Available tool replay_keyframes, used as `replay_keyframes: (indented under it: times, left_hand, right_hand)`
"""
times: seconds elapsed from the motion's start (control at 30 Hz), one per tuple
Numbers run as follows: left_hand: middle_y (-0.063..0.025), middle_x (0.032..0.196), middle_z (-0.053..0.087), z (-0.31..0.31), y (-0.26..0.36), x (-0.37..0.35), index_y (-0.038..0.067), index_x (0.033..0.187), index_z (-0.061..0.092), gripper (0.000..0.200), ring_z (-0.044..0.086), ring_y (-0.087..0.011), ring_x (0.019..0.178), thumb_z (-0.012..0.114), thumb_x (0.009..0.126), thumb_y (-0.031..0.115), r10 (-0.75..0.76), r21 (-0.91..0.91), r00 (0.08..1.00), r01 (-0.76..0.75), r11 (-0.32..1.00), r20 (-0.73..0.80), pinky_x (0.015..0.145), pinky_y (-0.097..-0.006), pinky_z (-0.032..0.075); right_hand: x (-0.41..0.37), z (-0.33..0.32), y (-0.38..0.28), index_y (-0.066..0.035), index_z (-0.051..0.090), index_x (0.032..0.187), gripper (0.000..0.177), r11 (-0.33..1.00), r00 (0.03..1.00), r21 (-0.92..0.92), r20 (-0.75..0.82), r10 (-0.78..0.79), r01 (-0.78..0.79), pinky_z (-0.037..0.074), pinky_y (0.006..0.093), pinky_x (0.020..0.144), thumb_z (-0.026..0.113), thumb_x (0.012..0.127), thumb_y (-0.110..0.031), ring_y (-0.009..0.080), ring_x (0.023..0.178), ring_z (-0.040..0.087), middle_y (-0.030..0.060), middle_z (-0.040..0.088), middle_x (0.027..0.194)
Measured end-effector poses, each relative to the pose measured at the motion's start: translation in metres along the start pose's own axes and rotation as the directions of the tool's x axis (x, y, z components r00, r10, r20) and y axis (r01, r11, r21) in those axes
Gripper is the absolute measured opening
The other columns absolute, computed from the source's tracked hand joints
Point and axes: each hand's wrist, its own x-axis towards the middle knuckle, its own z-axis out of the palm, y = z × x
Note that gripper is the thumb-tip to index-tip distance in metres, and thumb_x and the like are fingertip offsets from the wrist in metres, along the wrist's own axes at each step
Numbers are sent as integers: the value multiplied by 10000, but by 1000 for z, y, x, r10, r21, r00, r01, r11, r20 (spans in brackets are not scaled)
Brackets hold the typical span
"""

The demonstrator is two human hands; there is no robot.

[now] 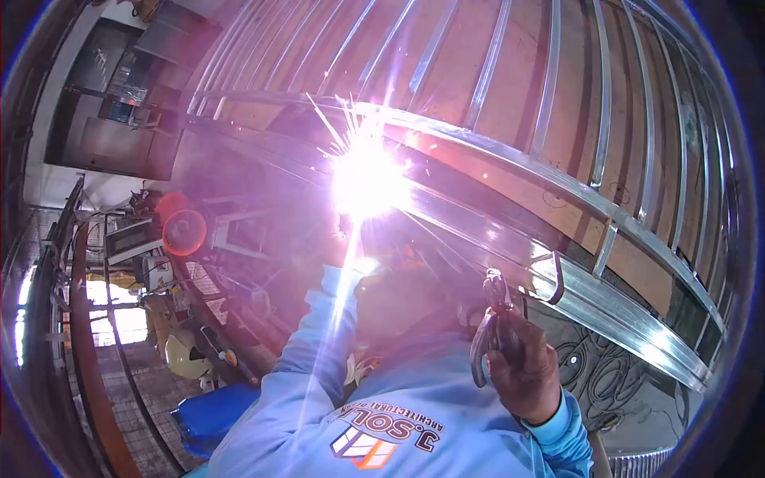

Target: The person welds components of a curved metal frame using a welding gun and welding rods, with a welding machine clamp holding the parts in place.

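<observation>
A blinding white-violet welding flash [368, 182] throws sparks beside the lower rail [470, 137] of a shiny barred metal frame. My left sleeve [319, 327] reaches up to the flash, and glare hides my left hand and whatever it holds. Lower right, my right hand [526, 370] is closed around a dark plier-like tool [497, 315], its jaws pointing up and one handle curving down at the left. Just beyond this hand, a long shiny metal channel [602, 307] runs diagonally, with a dark hooked bar [555, 279] against it.
Brownish panels [510, 76] show behind the bars. Coiled cables [617, 382] lie on the floor at the lower right. At the left are a round reddish object [184, 233], a pale yellow helmet-like object [186, 352], a blue object [215, 418] and long dark metal bars [88, 358].
</observation>
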Motion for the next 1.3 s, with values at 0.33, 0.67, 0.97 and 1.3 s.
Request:
replay_keyframes:
  times: [0.33, 0.67, 0.97, 1.3]
  left_hand:
    - [-82, 991, 719, 6, 22, -2, -22, 1198, 651, 245, 671, -132, 893, 603, 1037, 156, 71, -132, 995, -79, 988, -63, 824, -291, 556]
    - [-114, 997, 726, 4, 23, -4, -33, 1226, 623, 301, 689, -181, 923, 588, 1047, 207, 79, -105, 995, -84, 991, -56, 810, -347, 577]
    - [-118, 986, 727, 4, 22, -3, -31, 1194, 638, 281, 690, -197, 881, 615, 1026, 194, 90, -96, 994, -96, 991, -65, 791, -356, 570]
    - [-111, 980, 741, 0, 35, -3, 36, 1123, 710, 209, 693, -208, 842, 655, 985, 183, 224, 271, 966, -183, 945, -131, 750, -365, 544]
  right_hand:
    - [-9, -6, -14, 52, 464, 1365, 581, 992, 995, -127, -96, -31, 18, 586, 426, 797, 720, 866, -99, 423, 977, 720, 271, 680, 1129]
    - [-9, -7, -13, 31, 429, 1385, 575, 992, 1000, -122, 20, 11, -8, 570, 382, 786, 685, 878, -55, 337, 924, 738, 254, 694, 1087]
    - [-8, -2, -13, 30, 494, 1355, 565, 995, 998, -79, 4, 63, -63, 560, 398, 756, 725, 847, -56, 397, 855, 710, 239, 670, 986]
    - [-4, 2, -9, 22, 462, 1376, 530, 998, 997, -10, 34, 63, -63, 557, 396, 874, 665, 889, -36, 418, 1055, 700, 283, 659, 1201]
